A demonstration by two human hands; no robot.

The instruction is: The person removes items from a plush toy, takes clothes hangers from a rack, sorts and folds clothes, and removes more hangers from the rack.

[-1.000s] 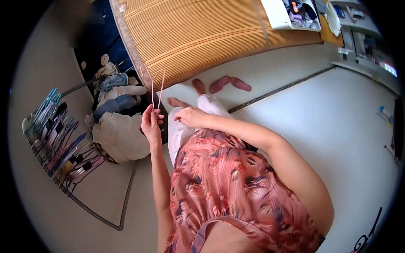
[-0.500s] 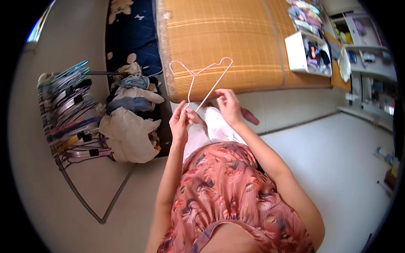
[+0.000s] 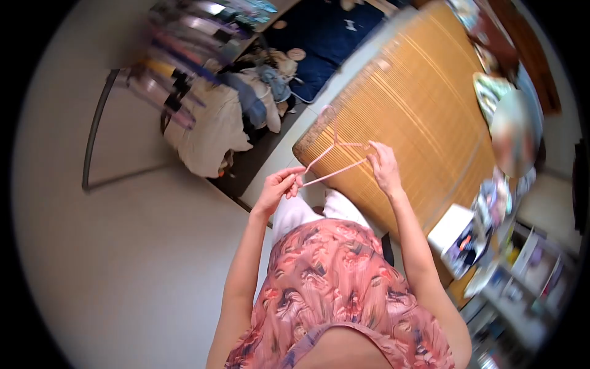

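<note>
A bamboo mat (image 3: 424,123) spreads beyond the right hand (image 3: 385,167), its edge past the left hand (image 3: 278,192), both pinching a pink clothes hanger (image 3: 335,172), while what looks like pale floor (image 3: 172,270) stretches leftward.

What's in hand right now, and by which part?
A pink clothes hanger, held at both shoulder ends: left grip at one, right grip at the other.

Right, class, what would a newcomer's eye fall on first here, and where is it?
Probably the pink hanger, held out between the left hand and the right hand near the middle of the view. Next, perhaps, the broad tan mat to the upper right. Then the crowded, blurred hangers at upper left, with clothes bunched beside them.
</note>
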